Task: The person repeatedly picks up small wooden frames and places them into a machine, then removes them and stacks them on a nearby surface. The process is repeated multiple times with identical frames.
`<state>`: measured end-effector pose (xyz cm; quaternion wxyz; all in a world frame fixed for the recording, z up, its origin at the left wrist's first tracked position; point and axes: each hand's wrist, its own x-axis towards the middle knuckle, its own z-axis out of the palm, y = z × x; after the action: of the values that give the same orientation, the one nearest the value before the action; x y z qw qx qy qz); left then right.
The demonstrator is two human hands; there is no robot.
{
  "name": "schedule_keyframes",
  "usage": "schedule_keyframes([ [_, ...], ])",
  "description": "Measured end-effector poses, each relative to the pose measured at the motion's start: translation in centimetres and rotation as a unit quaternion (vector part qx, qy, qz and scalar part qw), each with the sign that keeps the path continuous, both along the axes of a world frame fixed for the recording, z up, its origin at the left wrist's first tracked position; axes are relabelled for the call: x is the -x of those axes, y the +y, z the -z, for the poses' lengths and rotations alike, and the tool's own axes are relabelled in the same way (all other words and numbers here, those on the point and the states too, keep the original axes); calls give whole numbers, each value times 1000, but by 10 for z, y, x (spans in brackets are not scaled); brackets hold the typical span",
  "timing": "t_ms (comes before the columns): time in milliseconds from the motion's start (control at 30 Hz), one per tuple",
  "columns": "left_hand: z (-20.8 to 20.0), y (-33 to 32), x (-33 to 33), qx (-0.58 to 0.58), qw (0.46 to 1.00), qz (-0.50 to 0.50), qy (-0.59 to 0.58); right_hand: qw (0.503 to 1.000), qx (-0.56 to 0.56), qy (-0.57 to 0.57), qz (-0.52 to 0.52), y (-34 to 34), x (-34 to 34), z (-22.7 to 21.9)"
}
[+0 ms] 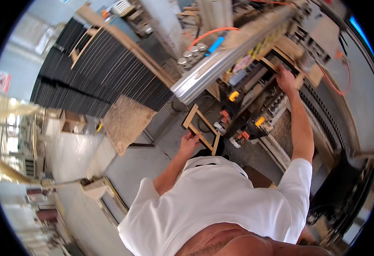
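Note:
My left hand (189, 142) is closed round the near left side of a small rectangular wooden frame (190, 116). This frame is pale wood with dark edges, and it is held tilted in front of my waist. My right hand (286, 80) reaches out to the machine (255, 89) at the right. Its fingers are bent onto the edge of a second wooden frame (268, 64), which lies on the machine bed under the metal beam. Part of that frame is hidden by the hand and the machine's parts.
A long metal beam (208, 72) crosses above the machine. Yellow and red-orange fittings sit along the machine's near side. At the left, dark strips (110, 64) are stacked high beside a wooden board (129, 117). An orange hose (208, 35) curves behind the beam.

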<state>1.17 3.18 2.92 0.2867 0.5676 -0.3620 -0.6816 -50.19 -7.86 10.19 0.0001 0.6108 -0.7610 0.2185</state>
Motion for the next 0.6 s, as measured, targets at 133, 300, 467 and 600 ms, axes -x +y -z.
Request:
schedule_keyframes([
  [133, -29, -6, -24, 75, 997, 10, -22, 999, -24, -37, 13, 0, -9, -14],
  [300, -112, -11, -76, 207, 978, 1, 23, 998, 1, -61, -2, 1, -14, -16],
  [467, -226, -23, -144, 338, 941, -30, 10, 999, -18, -43, 14, -1, -18, -16],
  [600, -320, -55, -198, 458, 881, -92, 78, 999, -8, -35, 30, -2, -15, -5],
])
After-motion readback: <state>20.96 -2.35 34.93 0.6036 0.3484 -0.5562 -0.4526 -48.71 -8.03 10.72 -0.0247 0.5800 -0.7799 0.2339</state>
